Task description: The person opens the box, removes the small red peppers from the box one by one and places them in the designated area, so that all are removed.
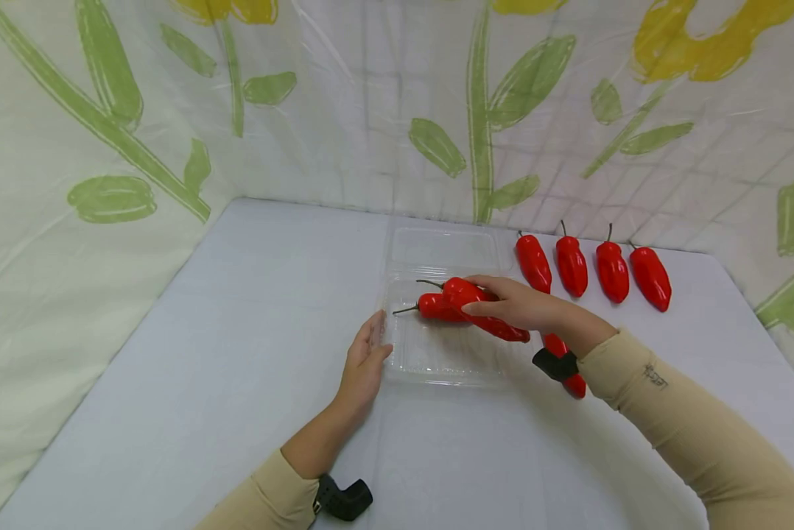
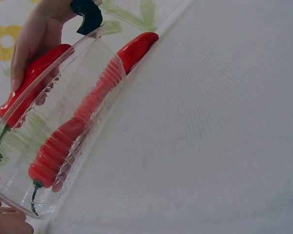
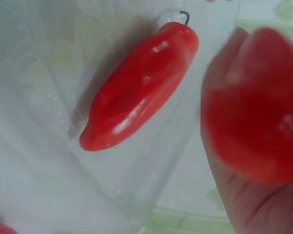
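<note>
A clear plastic container [image 1: 437, 377] lies in front of me with its lid [image 1: 445, 246] folded back on the far side. At its left wall, my left hand [image 1: 362, 368] grips the edge, thumb at the rim. One red pepper [image 3: 141, 87] with a thin green stem lies inside. Above it, my right hand [image 1: 526, 303] holds another red pepper [image 1: 462, 294] between thumb and fingers, stem pointing left. In the left wrist view this held pepper [image 2: 34, 83] is over the container's rim, and the lying pepper [image 2: 51, 158] shows through the ribbed wall.
Several red peppers [image 1: 612, 272] stand in a row at the table's back right. One more red pepper [image 1: 574, 386] lies right of the container, partly hidden under my right wrist. A flowered curtain [image 1: 344, 132] hangs behind the white table [image 1: 251, 309].
</note>
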Demonstrator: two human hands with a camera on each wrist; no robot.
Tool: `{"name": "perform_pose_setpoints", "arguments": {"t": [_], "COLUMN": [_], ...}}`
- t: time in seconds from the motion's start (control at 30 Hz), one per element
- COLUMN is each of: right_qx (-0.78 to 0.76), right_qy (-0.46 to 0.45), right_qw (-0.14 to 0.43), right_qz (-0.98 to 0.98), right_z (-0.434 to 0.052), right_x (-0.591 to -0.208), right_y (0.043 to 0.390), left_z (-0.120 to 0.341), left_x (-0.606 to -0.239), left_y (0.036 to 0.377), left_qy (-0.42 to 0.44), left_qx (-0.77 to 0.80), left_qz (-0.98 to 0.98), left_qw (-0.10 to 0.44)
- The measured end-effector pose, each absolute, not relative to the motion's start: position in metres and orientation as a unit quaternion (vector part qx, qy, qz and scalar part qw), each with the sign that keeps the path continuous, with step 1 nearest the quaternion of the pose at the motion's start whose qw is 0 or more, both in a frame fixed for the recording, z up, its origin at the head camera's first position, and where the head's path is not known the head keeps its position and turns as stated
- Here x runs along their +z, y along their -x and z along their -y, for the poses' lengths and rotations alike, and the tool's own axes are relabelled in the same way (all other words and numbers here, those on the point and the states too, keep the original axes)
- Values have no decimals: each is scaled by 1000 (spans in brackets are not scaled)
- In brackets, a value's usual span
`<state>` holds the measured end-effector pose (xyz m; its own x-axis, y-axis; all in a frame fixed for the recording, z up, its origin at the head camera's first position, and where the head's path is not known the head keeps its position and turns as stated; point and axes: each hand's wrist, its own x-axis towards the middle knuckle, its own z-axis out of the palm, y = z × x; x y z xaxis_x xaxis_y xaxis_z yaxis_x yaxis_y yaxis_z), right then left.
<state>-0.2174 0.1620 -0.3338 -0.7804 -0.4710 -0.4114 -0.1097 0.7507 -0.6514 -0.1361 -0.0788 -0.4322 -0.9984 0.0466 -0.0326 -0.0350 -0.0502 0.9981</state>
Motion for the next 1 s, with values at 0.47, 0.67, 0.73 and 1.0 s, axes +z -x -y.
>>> {"name": "perform_pose_setpoints", "arguments": {"t": [0.47,0.67,0.73,1.0], "right_qx": [-428,-465,-473,-512], "right_qy": [92,48,40,22], "right_qw": [246,240,234,211], "right_qz": [-865,-851,-848,-832], "right_z": [-191,-207,-212,-230], "right_x": [-339,-343,-345,-352], "right_y": [202,192,188,173], "left_z": [80,81,80,81], "left_x": [-431,-433,-433,-433], "left_y": [135,136,136,136], "left_qy": [-1,1,3,-2], "left_qx": [710,711,710,711], "left_qz": [-704,-703,-703,-702], "left_qw": [34,35,37,39]}}
